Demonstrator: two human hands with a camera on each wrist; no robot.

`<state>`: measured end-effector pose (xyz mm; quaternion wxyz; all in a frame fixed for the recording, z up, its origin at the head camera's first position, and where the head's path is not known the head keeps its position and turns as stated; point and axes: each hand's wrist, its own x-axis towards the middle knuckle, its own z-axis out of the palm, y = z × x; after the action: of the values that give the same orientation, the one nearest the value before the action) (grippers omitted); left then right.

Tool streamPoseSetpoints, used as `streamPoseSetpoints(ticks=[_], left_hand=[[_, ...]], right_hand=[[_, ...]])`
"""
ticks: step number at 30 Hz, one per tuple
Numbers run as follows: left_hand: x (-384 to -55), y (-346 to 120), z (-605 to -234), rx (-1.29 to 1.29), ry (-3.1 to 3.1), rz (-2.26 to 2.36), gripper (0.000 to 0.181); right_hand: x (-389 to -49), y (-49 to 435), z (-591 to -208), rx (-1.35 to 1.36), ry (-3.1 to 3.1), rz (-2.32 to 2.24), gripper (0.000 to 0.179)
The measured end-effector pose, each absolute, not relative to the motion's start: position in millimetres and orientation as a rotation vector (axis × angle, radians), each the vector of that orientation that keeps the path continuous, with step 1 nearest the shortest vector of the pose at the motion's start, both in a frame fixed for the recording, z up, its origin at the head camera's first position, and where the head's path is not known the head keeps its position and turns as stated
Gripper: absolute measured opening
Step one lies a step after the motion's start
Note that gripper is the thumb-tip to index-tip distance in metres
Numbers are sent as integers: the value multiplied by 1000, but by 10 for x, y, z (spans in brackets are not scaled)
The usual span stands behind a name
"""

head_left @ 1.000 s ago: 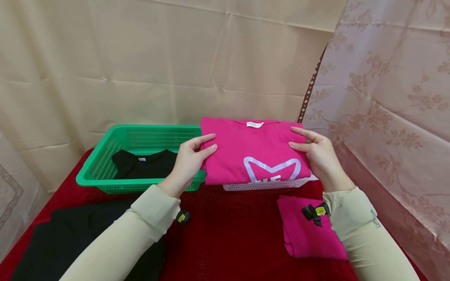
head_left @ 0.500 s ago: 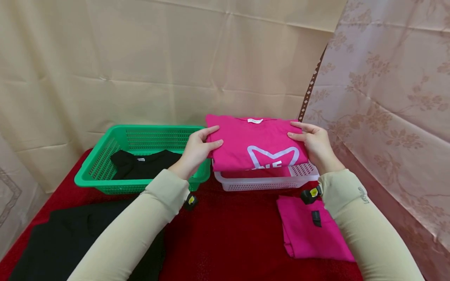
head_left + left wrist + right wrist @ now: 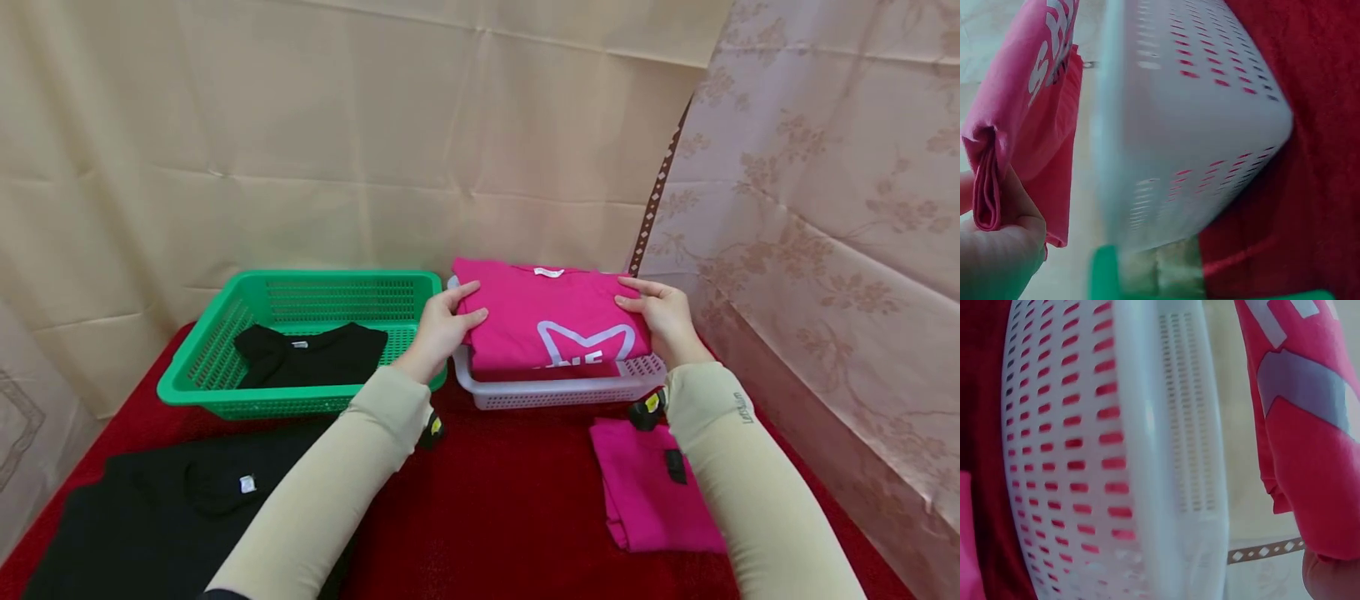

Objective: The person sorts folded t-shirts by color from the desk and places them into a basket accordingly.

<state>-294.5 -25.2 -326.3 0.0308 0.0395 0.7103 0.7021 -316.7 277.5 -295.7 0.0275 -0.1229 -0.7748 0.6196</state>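
Note:
A folded pink T-shirt (image 3: pixel 517 317) with a white printed outline and a neck label spans both hands, held over the white plastic basket (image 3: pixel 555 393). My left hand (image 3: pixel 438 329) pinches its left side; in the left wrist view the folded layers (image 3: pixel 988 181) sit between thumb and fingers. On the other side my right hand (image 3: pixel 660 315) grips the shirt's right edge, thumb on top. Both wrist views show the shirt above the basket's rim. Pink cloth shows through the holes of the basket's wall (image 3: pixel 1072 456).
A green basket (image 3: pixel 300 400) holding a folded black shirt (image 3: pixel 311 354) stands left of the white one. Black clothing (image 3: pixel 150 508) lies at the front left, and another folded pink garment (image 3: pixel 652 500) at the front right. A red cloth (image 3: pixel 487 500) covers the table; curtains hang behind and right.
Both hands have carried the pink shirt back over the white basket, the left one shifting right. It has lowered slightly over the last half second, and the basket's front rim has come into view.

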Motion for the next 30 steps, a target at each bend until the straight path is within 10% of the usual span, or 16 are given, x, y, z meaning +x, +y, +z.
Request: streamPoseSetpoints(ticks=[30], left_hand=[[-3133,-105,-3471,33,2527,1997,49]], right_hand=[[-3257,2822,-3191,-346,-2339,1838,50]])
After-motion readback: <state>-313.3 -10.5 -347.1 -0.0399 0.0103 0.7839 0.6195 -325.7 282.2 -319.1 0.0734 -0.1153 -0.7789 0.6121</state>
